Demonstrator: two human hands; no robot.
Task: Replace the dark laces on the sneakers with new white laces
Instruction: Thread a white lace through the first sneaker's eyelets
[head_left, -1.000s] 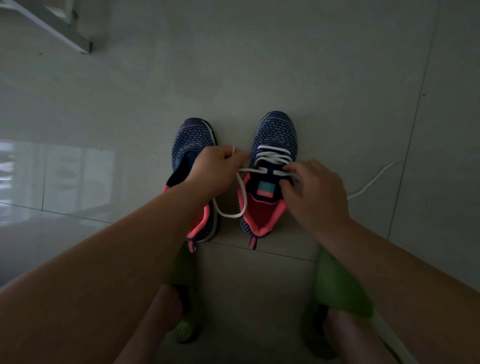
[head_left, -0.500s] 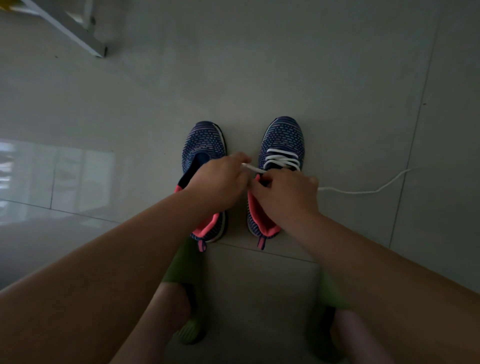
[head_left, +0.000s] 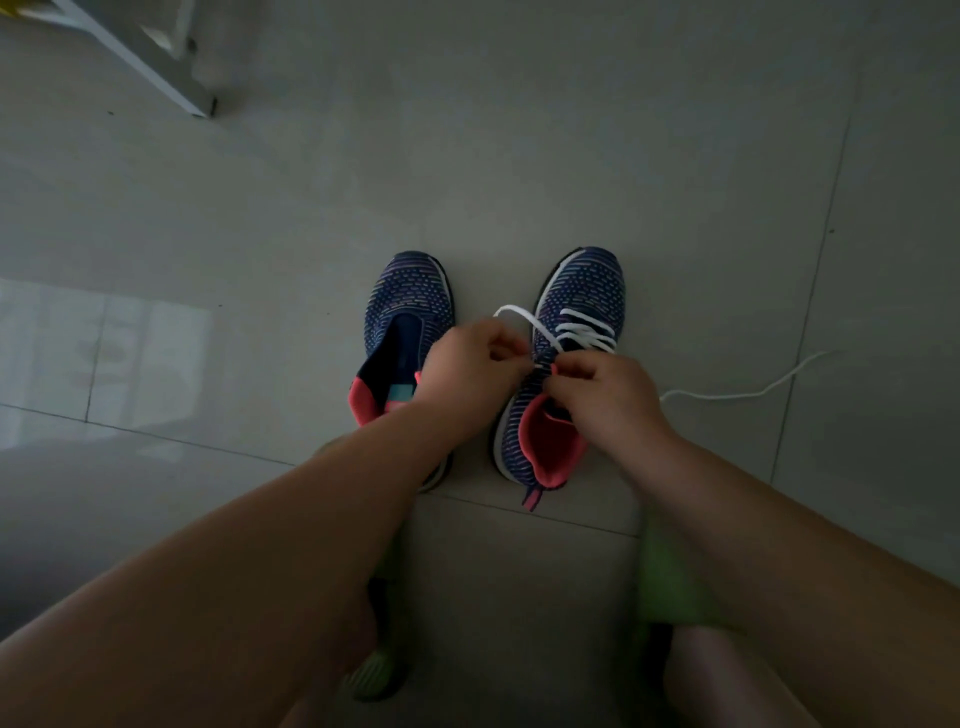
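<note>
Sneakers are being relaced on the tiled floor (head_left: 519, 156), and the right sneaker (head_left: 571, 322) is taken as the landmark. A white lace (head_left: 587, 330) is being run across its front eyelets in a few rows. A loop of that lace is being pinched by the left hand (head_left: 470, 371), just left of the sneaker's tongue. The right hand (head_left: 605, 395) is being held over the sneaker's collar, fingers curled round what seems to be the other strand; the exact hold is hidden. A free lace tail (head_left: 753, 387) is being trailed away to the sneaker's right. The left sneaker (head_left: 410, 317), beside it, is being left with no lace showing.

The likely trouble: the pair of ends may be left uneven if one strand is pulled harder, an eyelet may be skipped in this dim light, and the sneaker may be tipped by a strong tug.
</note>
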